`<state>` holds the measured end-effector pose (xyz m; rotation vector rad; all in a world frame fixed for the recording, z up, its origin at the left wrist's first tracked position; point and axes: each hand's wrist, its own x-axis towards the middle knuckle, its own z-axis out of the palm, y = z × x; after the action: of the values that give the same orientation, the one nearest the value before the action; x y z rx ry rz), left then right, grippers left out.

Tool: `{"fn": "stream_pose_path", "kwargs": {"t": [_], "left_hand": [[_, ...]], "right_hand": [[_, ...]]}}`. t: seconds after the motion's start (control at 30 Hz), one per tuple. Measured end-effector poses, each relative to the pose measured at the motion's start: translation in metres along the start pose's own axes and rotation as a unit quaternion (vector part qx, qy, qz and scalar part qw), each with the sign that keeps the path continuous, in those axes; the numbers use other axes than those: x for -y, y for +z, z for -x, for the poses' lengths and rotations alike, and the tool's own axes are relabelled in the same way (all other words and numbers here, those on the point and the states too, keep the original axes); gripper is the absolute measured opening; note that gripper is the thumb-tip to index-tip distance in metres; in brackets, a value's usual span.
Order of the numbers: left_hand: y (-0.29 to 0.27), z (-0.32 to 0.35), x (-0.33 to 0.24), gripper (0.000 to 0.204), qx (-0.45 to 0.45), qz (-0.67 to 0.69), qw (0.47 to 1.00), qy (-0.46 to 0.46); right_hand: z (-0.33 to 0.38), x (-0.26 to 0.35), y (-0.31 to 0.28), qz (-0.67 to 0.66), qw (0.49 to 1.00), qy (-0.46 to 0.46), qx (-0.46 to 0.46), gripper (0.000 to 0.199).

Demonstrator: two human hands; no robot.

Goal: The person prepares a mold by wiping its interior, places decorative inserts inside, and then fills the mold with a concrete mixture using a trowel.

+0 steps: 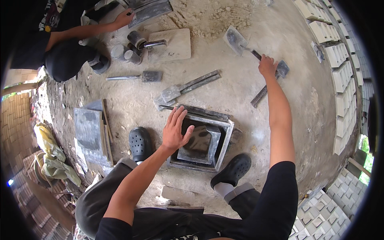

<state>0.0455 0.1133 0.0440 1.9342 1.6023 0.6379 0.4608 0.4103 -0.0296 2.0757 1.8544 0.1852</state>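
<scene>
A square metal mould (225, 141) with a block-shaped core (200, 144) inside stands on the floor between my feet. My left hand (175, 130) lies over its far left edge, fingers stretched out, holding nothing. Out to the far right, my right hand (268, 66) is closed round the dark handle end of a trowel (235, 40), whose grey blade lies toward the far side. Under my right wrist is a second flat-bladed tool (259, 97). Just beyond the mould lie a dusty scraper (171, 94) and a long metal bar (202, 81).
A co-worker's hand (124, 18) touches a dark metal mould (150, 12) at the far left. Nearby are cylinders (133, 57), a pale board (176, 46) and another flat tool (152, 76). Loose powder (212, 20) lies beyond. Plates (89, 130) lie left; pale blocks (342, 96) line the right.
</scene>
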Motion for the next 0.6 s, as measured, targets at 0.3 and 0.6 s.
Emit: {"fn": "stream_pose_path", "kwargs": {"t": [0.3, 0.6], "left_hand": [[0.002, 0.003, 0.001, 0.060, -0.008, 0.006, 1.000, -0.002], [0.002, 0.003, -0.003, 0.067, -0.004, -0.021, 1.000, -0.003]], "right_hand": [[0.070, 0.054, -0.037, -0.486, 0.864, 0.105, 0.083, 0.053], [0.071, 0.142, -0.102, -0.531, 0.842, 0.090, -0.015, 0.038]]}}
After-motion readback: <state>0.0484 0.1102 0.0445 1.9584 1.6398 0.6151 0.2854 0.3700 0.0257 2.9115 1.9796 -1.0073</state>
